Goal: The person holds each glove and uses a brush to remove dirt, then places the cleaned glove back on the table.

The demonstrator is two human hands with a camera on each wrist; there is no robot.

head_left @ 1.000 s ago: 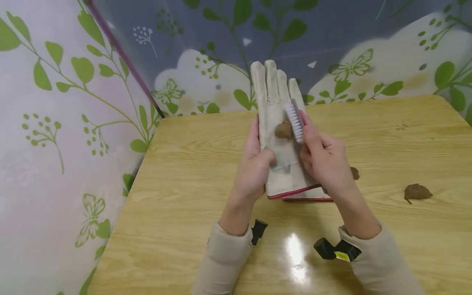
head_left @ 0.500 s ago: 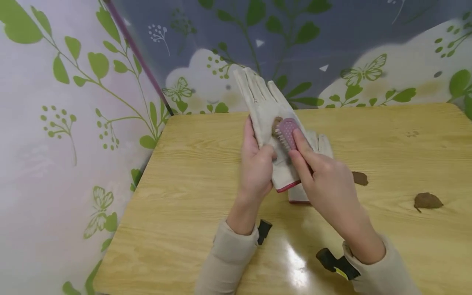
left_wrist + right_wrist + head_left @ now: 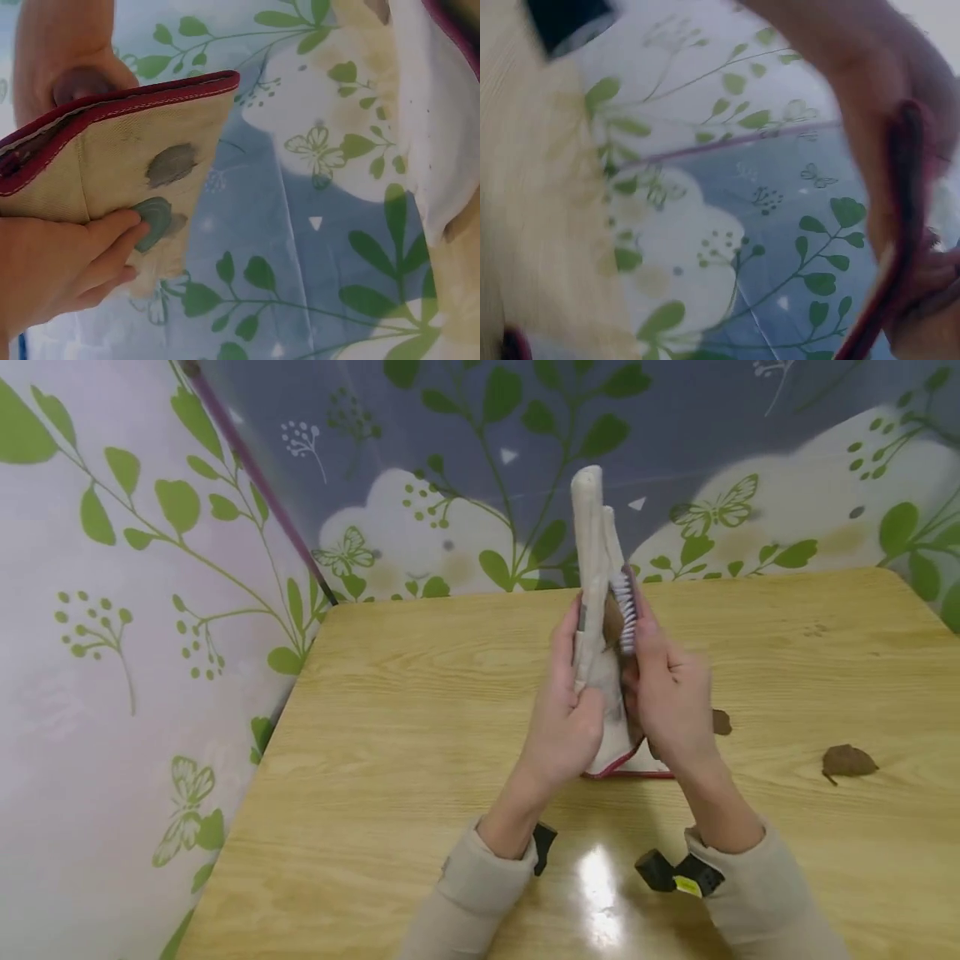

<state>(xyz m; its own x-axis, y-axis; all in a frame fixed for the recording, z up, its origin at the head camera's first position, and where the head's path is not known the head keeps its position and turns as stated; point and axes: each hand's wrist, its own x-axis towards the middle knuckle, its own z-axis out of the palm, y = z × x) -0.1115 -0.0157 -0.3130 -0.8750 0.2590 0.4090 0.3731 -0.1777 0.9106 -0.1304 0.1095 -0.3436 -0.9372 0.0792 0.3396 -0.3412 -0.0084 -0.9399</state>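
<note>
A cream work glove (image 3: 591, 552) with red cuff trim is raised above the table, turned nearly edge-on in the head view. My left hand (image 3: 566, 727) grips it along its left side, thumb in front. My right hand (image 3: 675, 702) holds a small scrub brush (image 3: 628, 614), white bristles facing the glove. Between bristles and palm shows a brown lump or stain (image 3: 612, 622); whether the bristles touch it I cannot tell. In the left wrist view, fingers of the left hand (image 3: 67, 270) lie against the glove (image 3: 112, 165), which bears a dark grey smudge (image 3: 172, 164) and a greenish round mark (image 3: 154, 223).
Beneath the held glove, a second glove (image 3: 652, 768) lies on the wooden table (image 3: 390, 735). Right of it are a brown scrap (image 3: 722, 722) and a brown dry leaf (image 3: 849, 762). A patterned wall stands behind and at left.
The glove swung leftward, then back upright, and now stands edge-on and further right with the left hand. The brush turned flat over the brown spot, then back to bristles sideways.
</note>
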